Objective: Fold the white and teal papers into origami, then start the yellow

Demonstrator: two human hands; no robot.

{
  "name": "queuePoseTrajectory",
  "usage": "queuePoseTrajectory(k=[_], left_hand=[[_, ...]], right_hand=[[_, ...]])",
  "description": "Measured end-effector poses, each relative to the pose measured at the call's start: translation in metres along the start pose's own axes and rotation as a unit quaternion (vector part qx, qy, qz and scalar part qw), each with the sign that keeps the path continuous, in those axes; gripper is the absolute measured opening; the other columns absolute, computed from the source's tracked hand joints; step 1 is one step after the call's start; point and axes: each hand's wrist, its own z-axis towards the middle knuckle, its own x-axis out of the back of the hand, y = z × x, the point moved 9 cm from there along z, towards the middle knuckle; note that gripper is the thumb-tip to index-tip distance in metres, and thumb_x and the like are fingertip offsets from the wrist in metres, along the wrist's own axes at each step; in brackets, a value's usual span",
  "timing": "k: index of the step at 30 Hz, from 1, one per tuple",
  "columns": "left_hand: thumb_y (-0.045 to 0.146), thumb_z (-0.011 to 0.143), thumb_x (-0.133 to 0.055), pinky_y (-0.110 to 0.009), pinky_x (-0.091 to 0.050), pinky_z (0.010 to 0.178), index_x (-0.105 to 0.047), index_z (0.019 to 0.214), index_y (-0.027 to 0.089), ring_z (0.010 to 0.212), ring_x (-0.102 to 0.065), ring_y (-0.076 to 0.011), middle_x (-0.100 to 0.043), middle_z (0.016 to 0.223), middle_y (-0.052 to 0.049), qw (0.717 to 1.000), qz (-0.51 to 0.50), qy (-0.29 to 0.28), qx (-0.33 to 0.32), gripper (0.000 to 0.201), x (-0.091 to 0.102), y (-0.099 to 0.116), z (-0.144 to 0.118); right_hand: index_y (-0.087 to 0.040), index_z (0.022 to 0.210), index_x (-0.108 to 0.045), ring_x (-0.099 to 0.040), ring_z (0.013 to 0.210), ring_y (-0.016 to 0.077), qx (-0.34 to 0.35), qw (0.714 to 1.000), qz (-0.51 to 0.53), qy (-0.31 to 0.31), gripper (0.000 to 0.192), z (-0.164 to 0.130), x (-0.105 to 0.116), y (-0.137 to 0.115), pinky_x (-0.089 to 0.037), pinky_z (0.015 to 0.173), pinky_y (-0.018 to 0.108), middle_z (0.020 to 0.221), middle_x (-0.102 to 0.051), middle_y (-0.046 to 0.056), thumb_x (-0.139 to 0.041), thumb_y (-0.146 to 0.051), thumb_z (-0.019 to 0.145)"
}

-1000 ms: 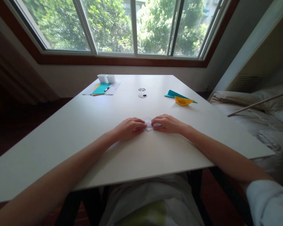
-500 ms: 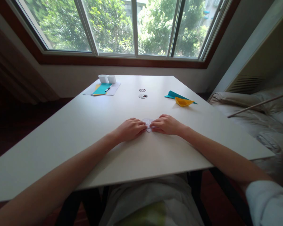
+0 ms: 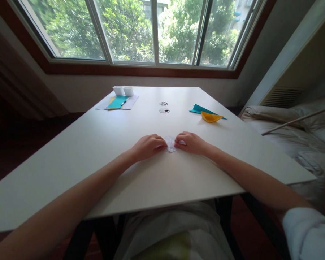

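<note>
Here, white boxes (image 3: 122, 90) — contents unseen, hands (image 3: 148, 146) on folded paper (image 3: 170, 144)

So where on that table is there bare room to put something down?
The white table is bare left of the left hand and along the near edge. It is crowded where both hands pinch the white paper, right hand included.

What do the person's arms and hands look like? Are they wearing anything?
Both forearms are bare, and the left hand and right hand wear no gloves, rings or watch that I can see. A pale, light-blue sleeve covers the right upper arm.
</note>
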Motion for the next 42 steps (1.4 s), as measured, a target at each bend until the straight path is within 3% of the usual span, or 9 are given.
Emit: queuePoseTrajectory(k=[5, 11, 14, 17, 20, 24, 27, 33, 42], left_hand=[[0.025, 0.081, -0.049, -0.026, -0.043, 0.069, -0.066, 0.081, 0.022, 0.077, -0.057, -0.0164, -0.065, 0.080, -0.002, 0.996, -0.004, 0.039, 0.084, 0.017, -0.002, -0.010, 0.004], [0.032, 0.079, -0.053, -0.028, -0.043, 0.068, -0.065, 0.081, 0.023, 0.079, -0.056, -0.0189, -0.064, 0.078, -0.002, 0.986, -0.004, 0.062, 0.152, 0.015, -0.002, -0.014, 0.002], [0.043, 0.074, -0.058, -0.031, -0.044, 0.071, -0.064, 0.091, 0.022, 0.089, -0.055, -0.0233, -0.064, 0.090, -0.004, 0.974, 0.011, 0.078, 0.210, 0.027, 0.001, -0.025, -0.003], [0.050, 0.071, -0.060, -0.033, -0.044, 0.077, -0.065, 0.097, 0.020, 0.092, -0.054, -0.0243, -0.063, 0.096, -0.006, 0.969, -0.006, 0.070, 0.237, 0.040, -0.003, -0.035, -0.005], [0.049, 0.071, -0.060, -0.032, -0.043, 0.077, -0.064, 0.096, 0.021, 0.087, -0.055, -0.0220, -0.063, 0.091, -0.005, 0.971, -0.028, 0.071, 0.227, 0.038, -0.004, -0.038, -0.004], [0.046, 0.074, -0.059, -0.031, -0.042, 0.073, -0.067, 0.083, 0.024, 0.085, -0.054, -0.0214, -0.063, 0.087, -0.004, 0.978, -0.004, 0.079, 0.191, 0.025, -0.001, -0.030, -0.002], [0.040, 0.077, -0.057, -0.032, -0.041, 0.075, -0.068, 0.075, 0.023, 0.087, -0.053, -0.0215, -0.066, 0.090, -0.003, 0.982, 0.022, 0.080, 0.170, 0.020, 0.003, -0.023, 0.001], [0.030, 0.081, -0.054, -0.032, -0.041, 0.079, -0.066, 0.075, 0.020, 0.090, -0.053, -0.0209, -0.068, 0.087, -0.003, 0.993, 0.040, 0.055, 0.098, 0.017, 0.002, -0.012, 0.007], [0.030, 0.081, -0.054, -0.031, -0.042, 0.080, -0.065, 0.073, 0.019, 0.091, -0.054, -0.0192, -0.066, 0.095, -0.004, 0.994, 0.008, 0.082, 0.073, 0.017, -0.001, -0.018, 0.005]], right_hand=[[-0.017, 0.075, -0.061, -0.053, 0.073, 0.0141, -0.048, 0.998, 0.019, 0.020, 0.014, 0.003, -0.001, 0.003, -0.040, 0.066, 0.025, 0.078, -0.061, 0.004, -0.056, -0.029, 0.081], [-0.018, 0.075, -0.062, -0.053, 0.072, 0.0134, -0.079, 0.996, 0.021, 0.026, 0.014, 0.003, -0.001, 0.006, -0.039, 0.065, 0.024, 0.076, -0.061, 0.003, -0.058, -0.031, 0.079], [-0.019, 0.082, -0.063, -0.054, 0.073, 0.0140, -0.090, 0.994, 0.043, 0.037, 0.015, 0.003, -0.002, 0.012, -0.040, 0.066, 0.025, 0.077, -0.062, 0.002, -0.060, -0.033, 0.078], [-0.018, 0.095, -0.062, -0.056, 0.080, 0.0165, -0.100, 0.992, 0.057, 0.057, 0.029, 0.003, -0.003, 0.019, -0.042, 0.073, 0.028, 0.087, -0.064, 0.005, -0.064, -0.037, 0.073], [-0.019, 0.102, -0.061, -0.056, 0.088, 0.0184, -0.091, 0.991, 0.070, 0.061, 0.034, 0.004, -0.005, 0.022, -0.042, 0.079, 0.031, 0.097, -0.064, 0.006, -0.064, -0.038, 0.073], [-0.024, 0.091, -0.065, -0.055, 0.092, 0.0181, -0.050, 0.995, 0.069, 0.045, 0.016, 0.005, -0.007, 0.014, -0.040, 0.084, 0.033, 0.096, -0.065, 0.003, -0.058, -0.032, 0.079], [-0.024, 0.088, -0.067, -0.056, 0.092, 0.0181, -0.041, 0.996, 0.071, 0.042, 0.015, 0.005, -0.007, 0.013, -0.041, 0.084, 0.032, 0.095, -0.066, 0.003, -0.059, -0.032, 0.079], [-0.022, 0.087, -0.068, -0.055, 0.095, 0.0195, -0.041, 0.996, 0.070, 0.047, 0.014, 0.006, -0.007, 0.015, -0.041, 0.085, 0.033, 0.097, -0.067, 0.004, -0.061, -0.030, 0.077], [-0.022, 0.083, -0.069, -0.054, 0.095, 0.0184, -0.012, 0.996, 0.065, 0.057, 0.013, 0.007, -0.006, 0.012, -0.040, 0.086, 0.033, 0.101, -0.064, 0.005, -0.061, -0.031, 0.077]])
